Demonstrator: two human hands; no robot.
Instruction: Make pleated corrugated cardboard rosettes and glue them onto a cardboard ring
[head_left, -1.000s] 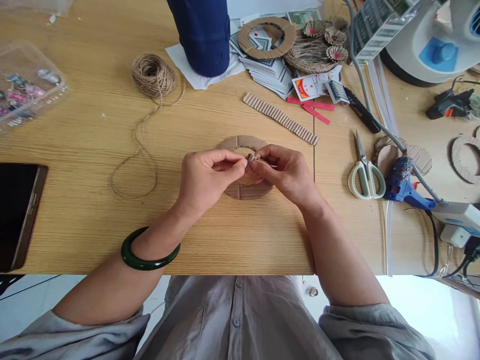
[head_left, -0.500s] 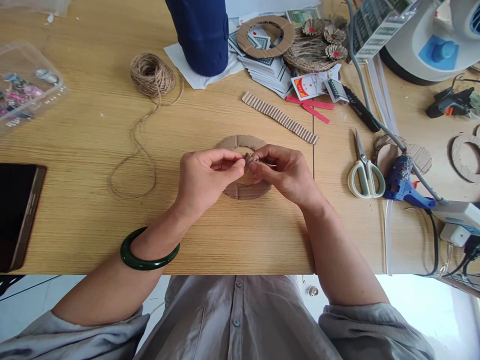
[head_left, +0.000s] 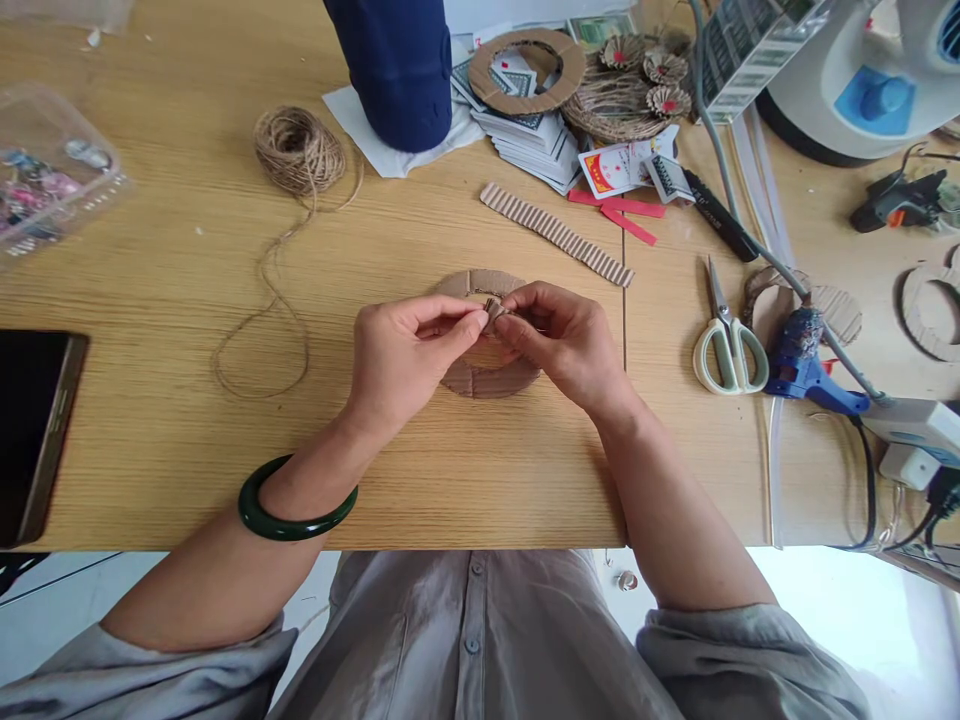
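Observation:
Between the fingertips of both hands is a small piece of corrugated cardboard (head_left: pixel 494 311), brown and ridged, partly hidden by the fingers. My left hand (head_left: pixel 411 345) pinches it from the left, thumb and forefinger closed. From the right, my right hand (head_left: pixel 574 340) grips it the same way. Below them a flat cardboard ring (head_left: pixel 487 383) lies on the table, its sides covered by the hands. A flat corrugated cardboard strip (head_left: pixel 556 234) lies just beyond the right hand.
Scissors (head_left: pixel 726 340) and a blue glue gun (head_left: pixel 806 365) with its cord lie at right. A twine ball (head_left: pixel 298 150) trails a loose strand at left. Behind stand a dark blue cup (head_left: pixel 397 75) and playing cards (head_left: pixel 536 145). A phone (head_left: pixel 37 430) rests at far left.
Both hands stay over the ring, and the fingers have shifted slightly on the cardboard piece, showing more of its ridges. The whole view has slid a little.

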